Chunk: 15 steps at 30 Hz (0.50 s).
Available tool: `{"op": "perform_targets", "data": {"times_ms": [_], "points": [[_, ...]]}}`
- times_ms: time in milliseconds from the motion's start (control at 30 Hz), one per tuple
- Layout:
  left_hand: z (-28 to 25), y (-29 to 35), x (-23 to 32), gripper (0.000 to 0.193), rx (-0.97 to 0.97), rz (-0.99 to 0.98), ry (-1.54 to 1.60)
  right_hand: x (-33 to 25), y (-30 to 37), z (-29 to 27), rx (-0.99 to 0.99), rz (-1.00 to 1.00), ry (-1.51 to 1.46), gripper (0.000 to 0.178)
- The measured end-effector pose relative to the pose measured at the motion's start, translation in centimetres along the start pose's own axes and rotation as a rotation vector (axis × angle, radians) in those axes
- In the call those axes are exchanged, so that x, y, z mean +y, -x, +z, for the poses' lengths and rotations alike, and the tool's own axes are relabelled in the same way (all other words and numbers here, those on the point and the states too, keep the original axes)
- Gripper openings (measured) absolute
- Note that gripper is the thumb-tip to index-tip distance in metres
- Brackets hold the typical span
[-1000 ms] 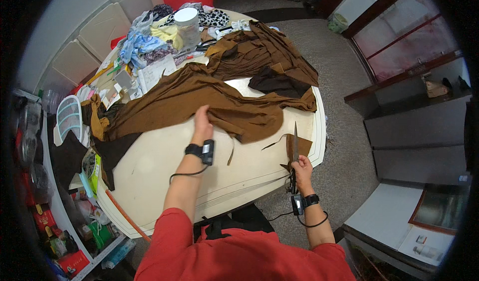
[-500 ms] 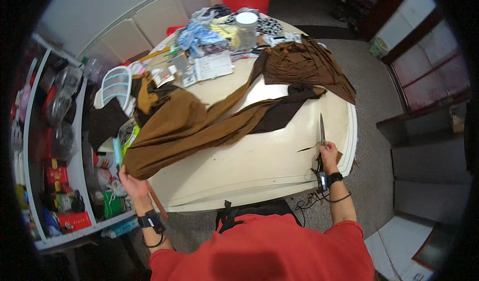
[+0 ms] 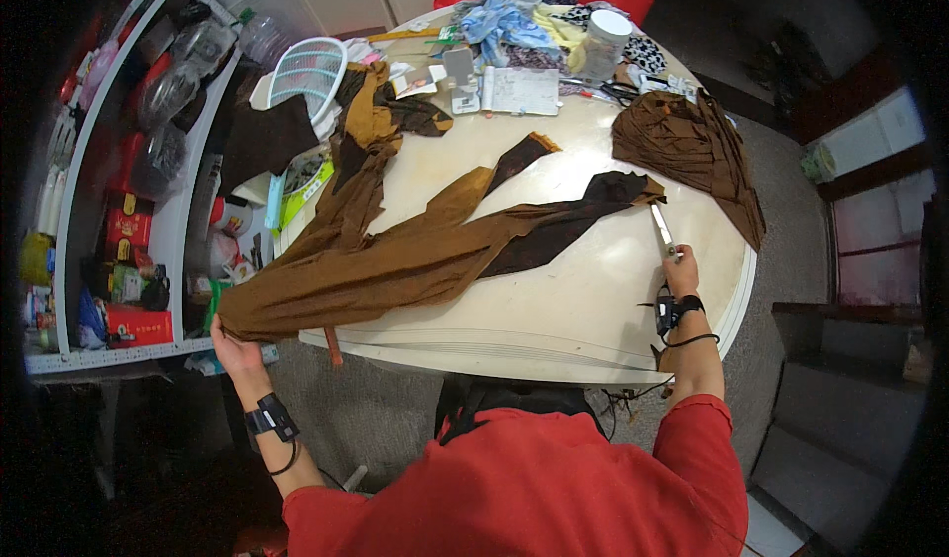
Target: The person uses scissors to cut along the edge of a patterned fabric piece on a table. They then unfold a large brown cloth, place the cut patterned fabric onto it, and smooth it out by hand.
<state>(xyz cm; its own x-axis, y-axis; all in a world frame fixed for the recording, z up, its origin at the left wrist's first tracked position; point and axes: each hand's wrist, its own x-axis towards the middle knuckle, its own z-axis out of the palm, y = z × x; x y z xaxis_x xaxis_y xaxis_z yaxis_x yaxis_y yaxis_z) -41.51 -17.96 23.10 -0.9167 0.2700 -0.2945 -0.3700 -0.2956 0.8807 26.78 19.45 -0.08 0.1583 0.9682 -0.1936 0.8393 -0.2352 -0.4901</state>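
A long piece of brown cloth stretches across the table, its darker side turned up in places near the right end. My left hand is closed on its left end, past the table's left edge. My right hand is closed round the handles of scissors, whose blades point away from me. Their tips lie close to the cloth's right end; whether they touch it I cannot tell. Farther right, a gathered brown cloth hangs partly over the table's edge.
On the far side of the cream table stand a clear jar with a white lid, a notepad and a heap of coloured cloths. A white-and-teal basket and a packed shelf are at the left.
The long cloth has been drawn left and lies apart from the gathered cloth. My left hand has moved left with its end. The scissors have come closer to the cloth's right end.
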Motion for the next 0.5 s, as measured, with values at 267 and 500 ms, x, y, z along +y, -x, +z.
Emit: {"op": "perform_targets", "data": {"times_ms": [267,500], "points": [[-0.4,0.0,0.8,0.035,0.001,-0.1,0.067,3.1,-0.7,-1.2,0.044,0.058,-0.07,0.032],[-2.8,-1.0,1.2,0.03,-0.032,-0.24,0.069,-4.1,1.5,-1.8,0.091,0.05,0.458,0.04]]}}
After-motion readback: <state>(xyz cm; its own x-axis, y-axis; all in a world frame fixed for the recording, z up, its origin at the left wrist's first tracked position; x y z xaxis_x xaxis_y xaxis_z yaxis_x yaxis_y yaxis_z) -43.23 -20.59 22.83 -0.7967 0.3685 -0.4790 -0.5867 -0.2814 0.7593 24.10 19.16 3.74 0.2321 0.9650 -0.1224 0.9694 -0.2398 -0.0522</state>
